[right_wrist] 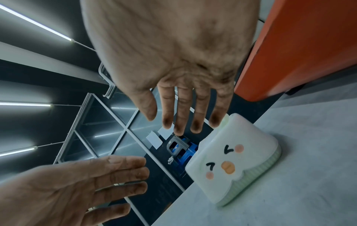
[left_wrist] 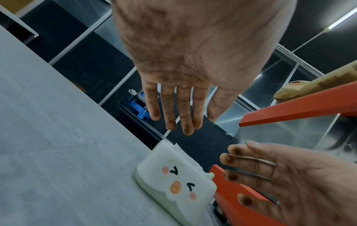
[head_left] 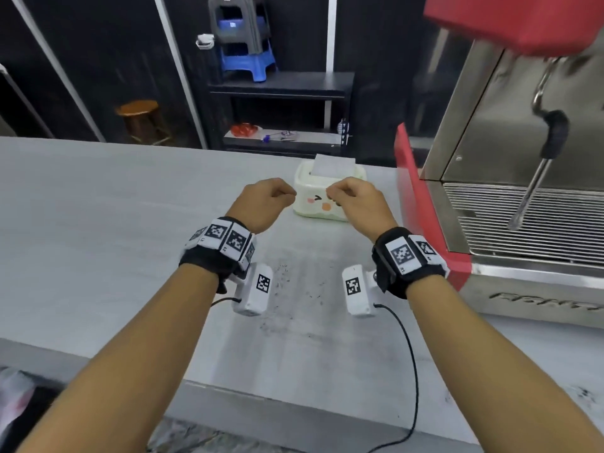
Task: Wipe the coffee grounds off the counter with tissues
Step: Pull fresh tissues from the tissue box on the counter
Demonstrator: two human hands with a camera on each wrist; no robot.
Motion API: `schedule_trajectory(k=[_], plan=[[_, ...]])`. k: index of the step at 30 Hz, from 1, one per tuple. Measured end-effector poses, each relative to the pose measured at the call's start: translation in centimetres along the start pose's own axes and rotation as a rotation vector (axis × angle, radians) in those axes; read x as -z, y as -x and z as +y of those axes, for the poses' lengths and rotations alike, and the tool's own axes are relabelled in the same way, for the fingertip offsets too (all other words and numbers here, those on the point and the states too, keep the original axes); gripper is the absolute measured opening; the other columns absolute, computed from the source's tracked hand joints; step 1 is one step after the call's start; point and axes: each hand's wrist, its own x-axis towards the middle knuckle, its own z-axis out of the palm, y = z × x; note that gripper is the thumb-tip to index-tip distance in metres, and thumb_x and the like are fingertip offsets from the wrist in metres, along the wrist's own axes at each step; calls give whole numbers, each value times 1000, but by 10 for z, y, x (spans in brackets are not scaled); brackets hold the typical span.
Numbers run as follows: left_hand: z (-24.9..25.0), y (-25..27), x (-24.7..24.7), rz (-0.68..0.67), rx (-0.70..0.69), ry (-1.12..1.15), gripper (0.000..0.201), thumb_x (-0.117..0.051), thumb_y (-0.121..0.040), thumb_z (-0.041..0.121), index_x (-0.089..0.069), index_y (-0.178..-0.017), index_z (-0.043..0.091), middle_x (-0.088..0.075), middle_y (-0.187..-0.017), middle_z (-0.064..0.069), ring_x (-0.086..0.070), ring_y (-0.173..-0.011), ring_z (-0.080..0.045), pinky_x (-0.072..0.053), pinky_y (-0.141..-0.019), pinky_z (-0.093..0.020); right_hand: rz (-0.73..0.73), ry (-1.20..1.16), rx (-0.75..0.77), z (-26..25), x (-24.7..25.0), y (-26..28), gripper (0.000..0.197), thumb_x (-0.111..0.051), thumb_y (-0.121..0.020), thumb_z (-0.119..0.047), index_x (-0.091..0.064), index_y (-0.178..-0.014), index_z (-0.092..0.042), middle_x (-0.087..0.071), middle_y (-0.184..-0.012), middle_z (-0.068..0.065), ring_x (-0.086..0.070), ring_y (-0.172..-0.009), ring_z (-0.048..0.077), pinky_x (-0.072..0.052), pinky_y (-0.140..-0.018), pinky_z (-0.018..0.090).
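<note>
A pale green tissue box (head_left: 318,199) with a cartoon face stands on the grey counter (head_left: 98,223), a white tissue (head_left: 332,165) sticking up from its top. Dark coffee grounds (head_left: 282,289) lie scattered on the counter, nearer me between my wrists. My left hand (head_left: 266,199) hovers just left of the box and my right hand (head_left: 358,199) at its right front corner. The left wrist view shows the left hand (left_wrist: 181,107) with straight, spread, brown-stained fingers, holding nothing. In the right wrist view the right hand (right_wrist: 185,110) is likewise open and empty, above the box (right_wrist: 237,156).
A red and steel espresso machine (head_left: 474,142) fills the right side, with a steam wand (head_left: 536,178) over its drip grille (head_left: 539,230). The counter's front edge (head_left: 261,400) runs below my forearms. Behind the counter are a dark shelf (head_left: 281,83) and stools.
</note>
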Motion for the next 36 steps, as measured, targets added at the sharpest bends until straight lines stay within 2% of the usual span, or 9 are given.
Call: schedule_trajectory(k=[4,8,12,18,24,26,29,32,36], plan=[[3,-32,-5,21,-3,41,25,-53,-91,28,-64,-112,20,-65,-113,0,-54,-99,-12,-36,-83,-23,53,20,-36,3,2,-28,16,-59,-90,-26,-69,-98,-16,-68,-98,-3,-61,-84,8,-41,-60,9],[2,-66,-10,-20,5,75,27,-54,-90,28,-62,-115,20,-63,-116,-1,-53,-99,-13,-37,-85,-23,90,72,-51,5,7,-54,19,-58,-91,-25,-67,-104,-16,-65,-102,-5,-57,-86,5,-37,-50,0],[-4,-103,-16,-39,-7,88,29,-54,-90,27,-61,-117,18,-63,-116,0,-55,-102,-14,-37,-84,-23,144,142,-71,13,7,-84,22,-63,-88,-26,-65,-108,-19,-64,-102,-9,-58,-94,7,-36,-66,6],[-10,-154,-26,-57,-16,37,34,-55,-90,28,-57,-122,15,-61,-120,-2,-56,-110,-20,-44,-92,-31,194,199,-136,31,4,-125,31,-68,-82,-29,-63,-112,-19,-65,-110,-3,-56,-107,17,-46,-92,30],[-18,-188,-38,-86,1,-72,45,-58,-86,38,-57,-125,14,-56,-127,-7,-54,-113,-24,-44,-98,-38,205,314,-240,46,5,-155,43,-66,-82,-36,-58,-122,-22,-61,-124,-1,-49,-121,23,-42,-101,44],[-21,-195,-44,-89,23,-129,49,-58,-85,43,-56,-126,17,-53,-132,-8,-48,-121,-27,-40,-103,-44,198,347,-271,49,4,-161,48,-66,-82,-37,-56,-127,-21,-58,-128,1,-46,-124,26,-40,-103,46],[-23,-200,-50,-115,52,-208,52,-56,-86,46,-51,-131,21,-44,-141,-8,-38,-130,-28,-32,-108,-43,171,399,-318,53,3,-167,53,-65,-84,-37,-52,-133,-20,-55,-133,3,-40,-128,28,-36,-106,45],[-24,-202,-55,-149,48,-217,54,-57,-86,44,-46,-135,24,-42,-143,-7,-39,-130,-28,-31,-108,-43,127,416,-352,59,2,-169,51,-64,-86,-36,-52,-132,-19,-55,-133,3,-35,-130,28,-34,-104,41],[-25,-204,-56,-127,11,-123,46,-62,-85,36,-53,-129,25,-49,-135,-6,-44,-125,-27,-35,-106,-42,145,329,-330,64,0,-168,43,-70,-80,-36,-61,-121,-26,-59,-129,-2,-43,-127,25,-38,-105,42]])
